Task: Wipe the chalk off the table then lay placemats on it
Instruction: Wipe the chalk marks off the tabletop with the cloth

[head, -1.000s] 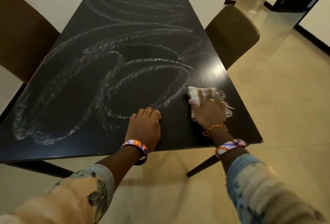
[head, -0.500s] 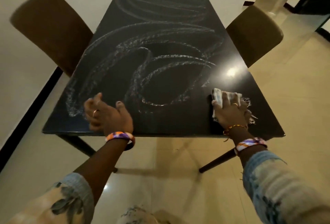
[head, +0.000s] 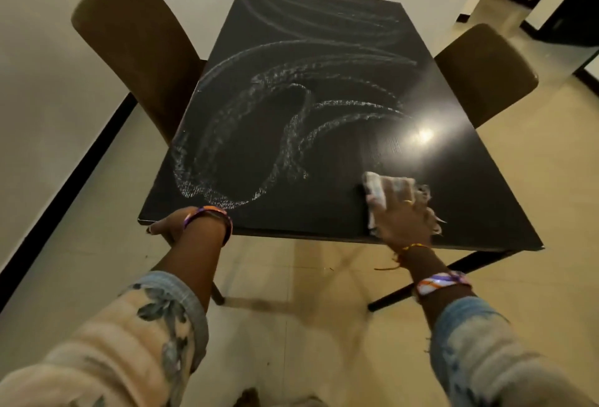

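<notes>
A black rectangular table [head: 470, 186] carries broad white chalk swirls [head: 246, 134] over its left, middle and far parts. Its near right part shows almost no chalk. My right hand [head: 403, 217] presses flat on a white cloth [head: 376, 191] near the table's front right. The cloth sticks out past my fingers to the left and right. My left hand [head: 175, 223] grips the table's near left edge, fingers curled under the rim and mostly hidden. No placemats are in view.
A brown upholstered chair [head: 136, 46] stands at the table's left side, another brown chair [head: 483, 72] at its right. A wall with a dark skirting runs along the left. Beige tiled floor [head: 534, 179] spreads right toward a doorway at the far right.
My left hand has left the tabletop, swung left and come down on the near left edge. My right hand has slid the cloth a little over the near right part. My view has pulled back.
</notes>
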